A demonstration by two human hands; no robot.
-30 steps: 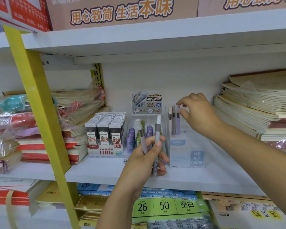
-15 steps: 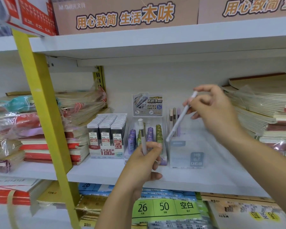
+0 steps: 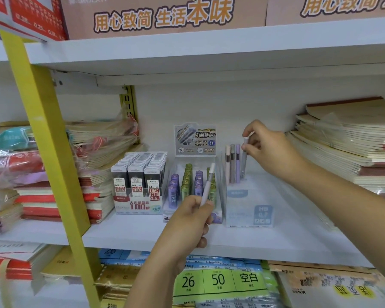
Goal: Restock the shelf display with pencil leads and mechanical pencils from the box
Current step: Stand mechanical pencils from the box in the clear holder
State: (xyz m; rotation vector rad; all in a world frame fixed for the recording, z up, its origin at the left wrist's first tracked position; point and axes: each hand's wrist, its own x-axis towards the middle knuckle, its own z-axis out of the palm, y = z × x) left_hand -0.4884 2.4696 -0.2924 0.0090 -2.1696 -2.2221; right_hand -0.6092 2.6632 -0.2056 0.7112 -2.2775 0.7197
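A pale mechanical pencil [image 3: 244, 164] is pinched near its cap by the right grip [image 3: 269, 150] and held upright in the clear pencil stand [image 3: 249, 210], just beside three pencils [image 3: 232, 163] stood in its back row; whether its tip is seated cannot be told. A second pencil [image 3: 207, 185] is held tilted by the left grip [image 3: 187, 221] before the lead-tube display [image 3: 187, 183]. Boxed leads [image 3: 140, 181] are set toward the left edge of the shelf [image 3: 131, 232], and notebooks [image 3: 347, 138] are piled at its right edge.

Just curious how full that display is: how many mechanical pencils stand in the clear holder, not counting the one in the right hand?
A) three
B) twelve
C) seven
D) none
A: three mechanical pencils, cream, grey-brown and purple, stand upright in the clear holder, left of the pencil that the right hand pinches.
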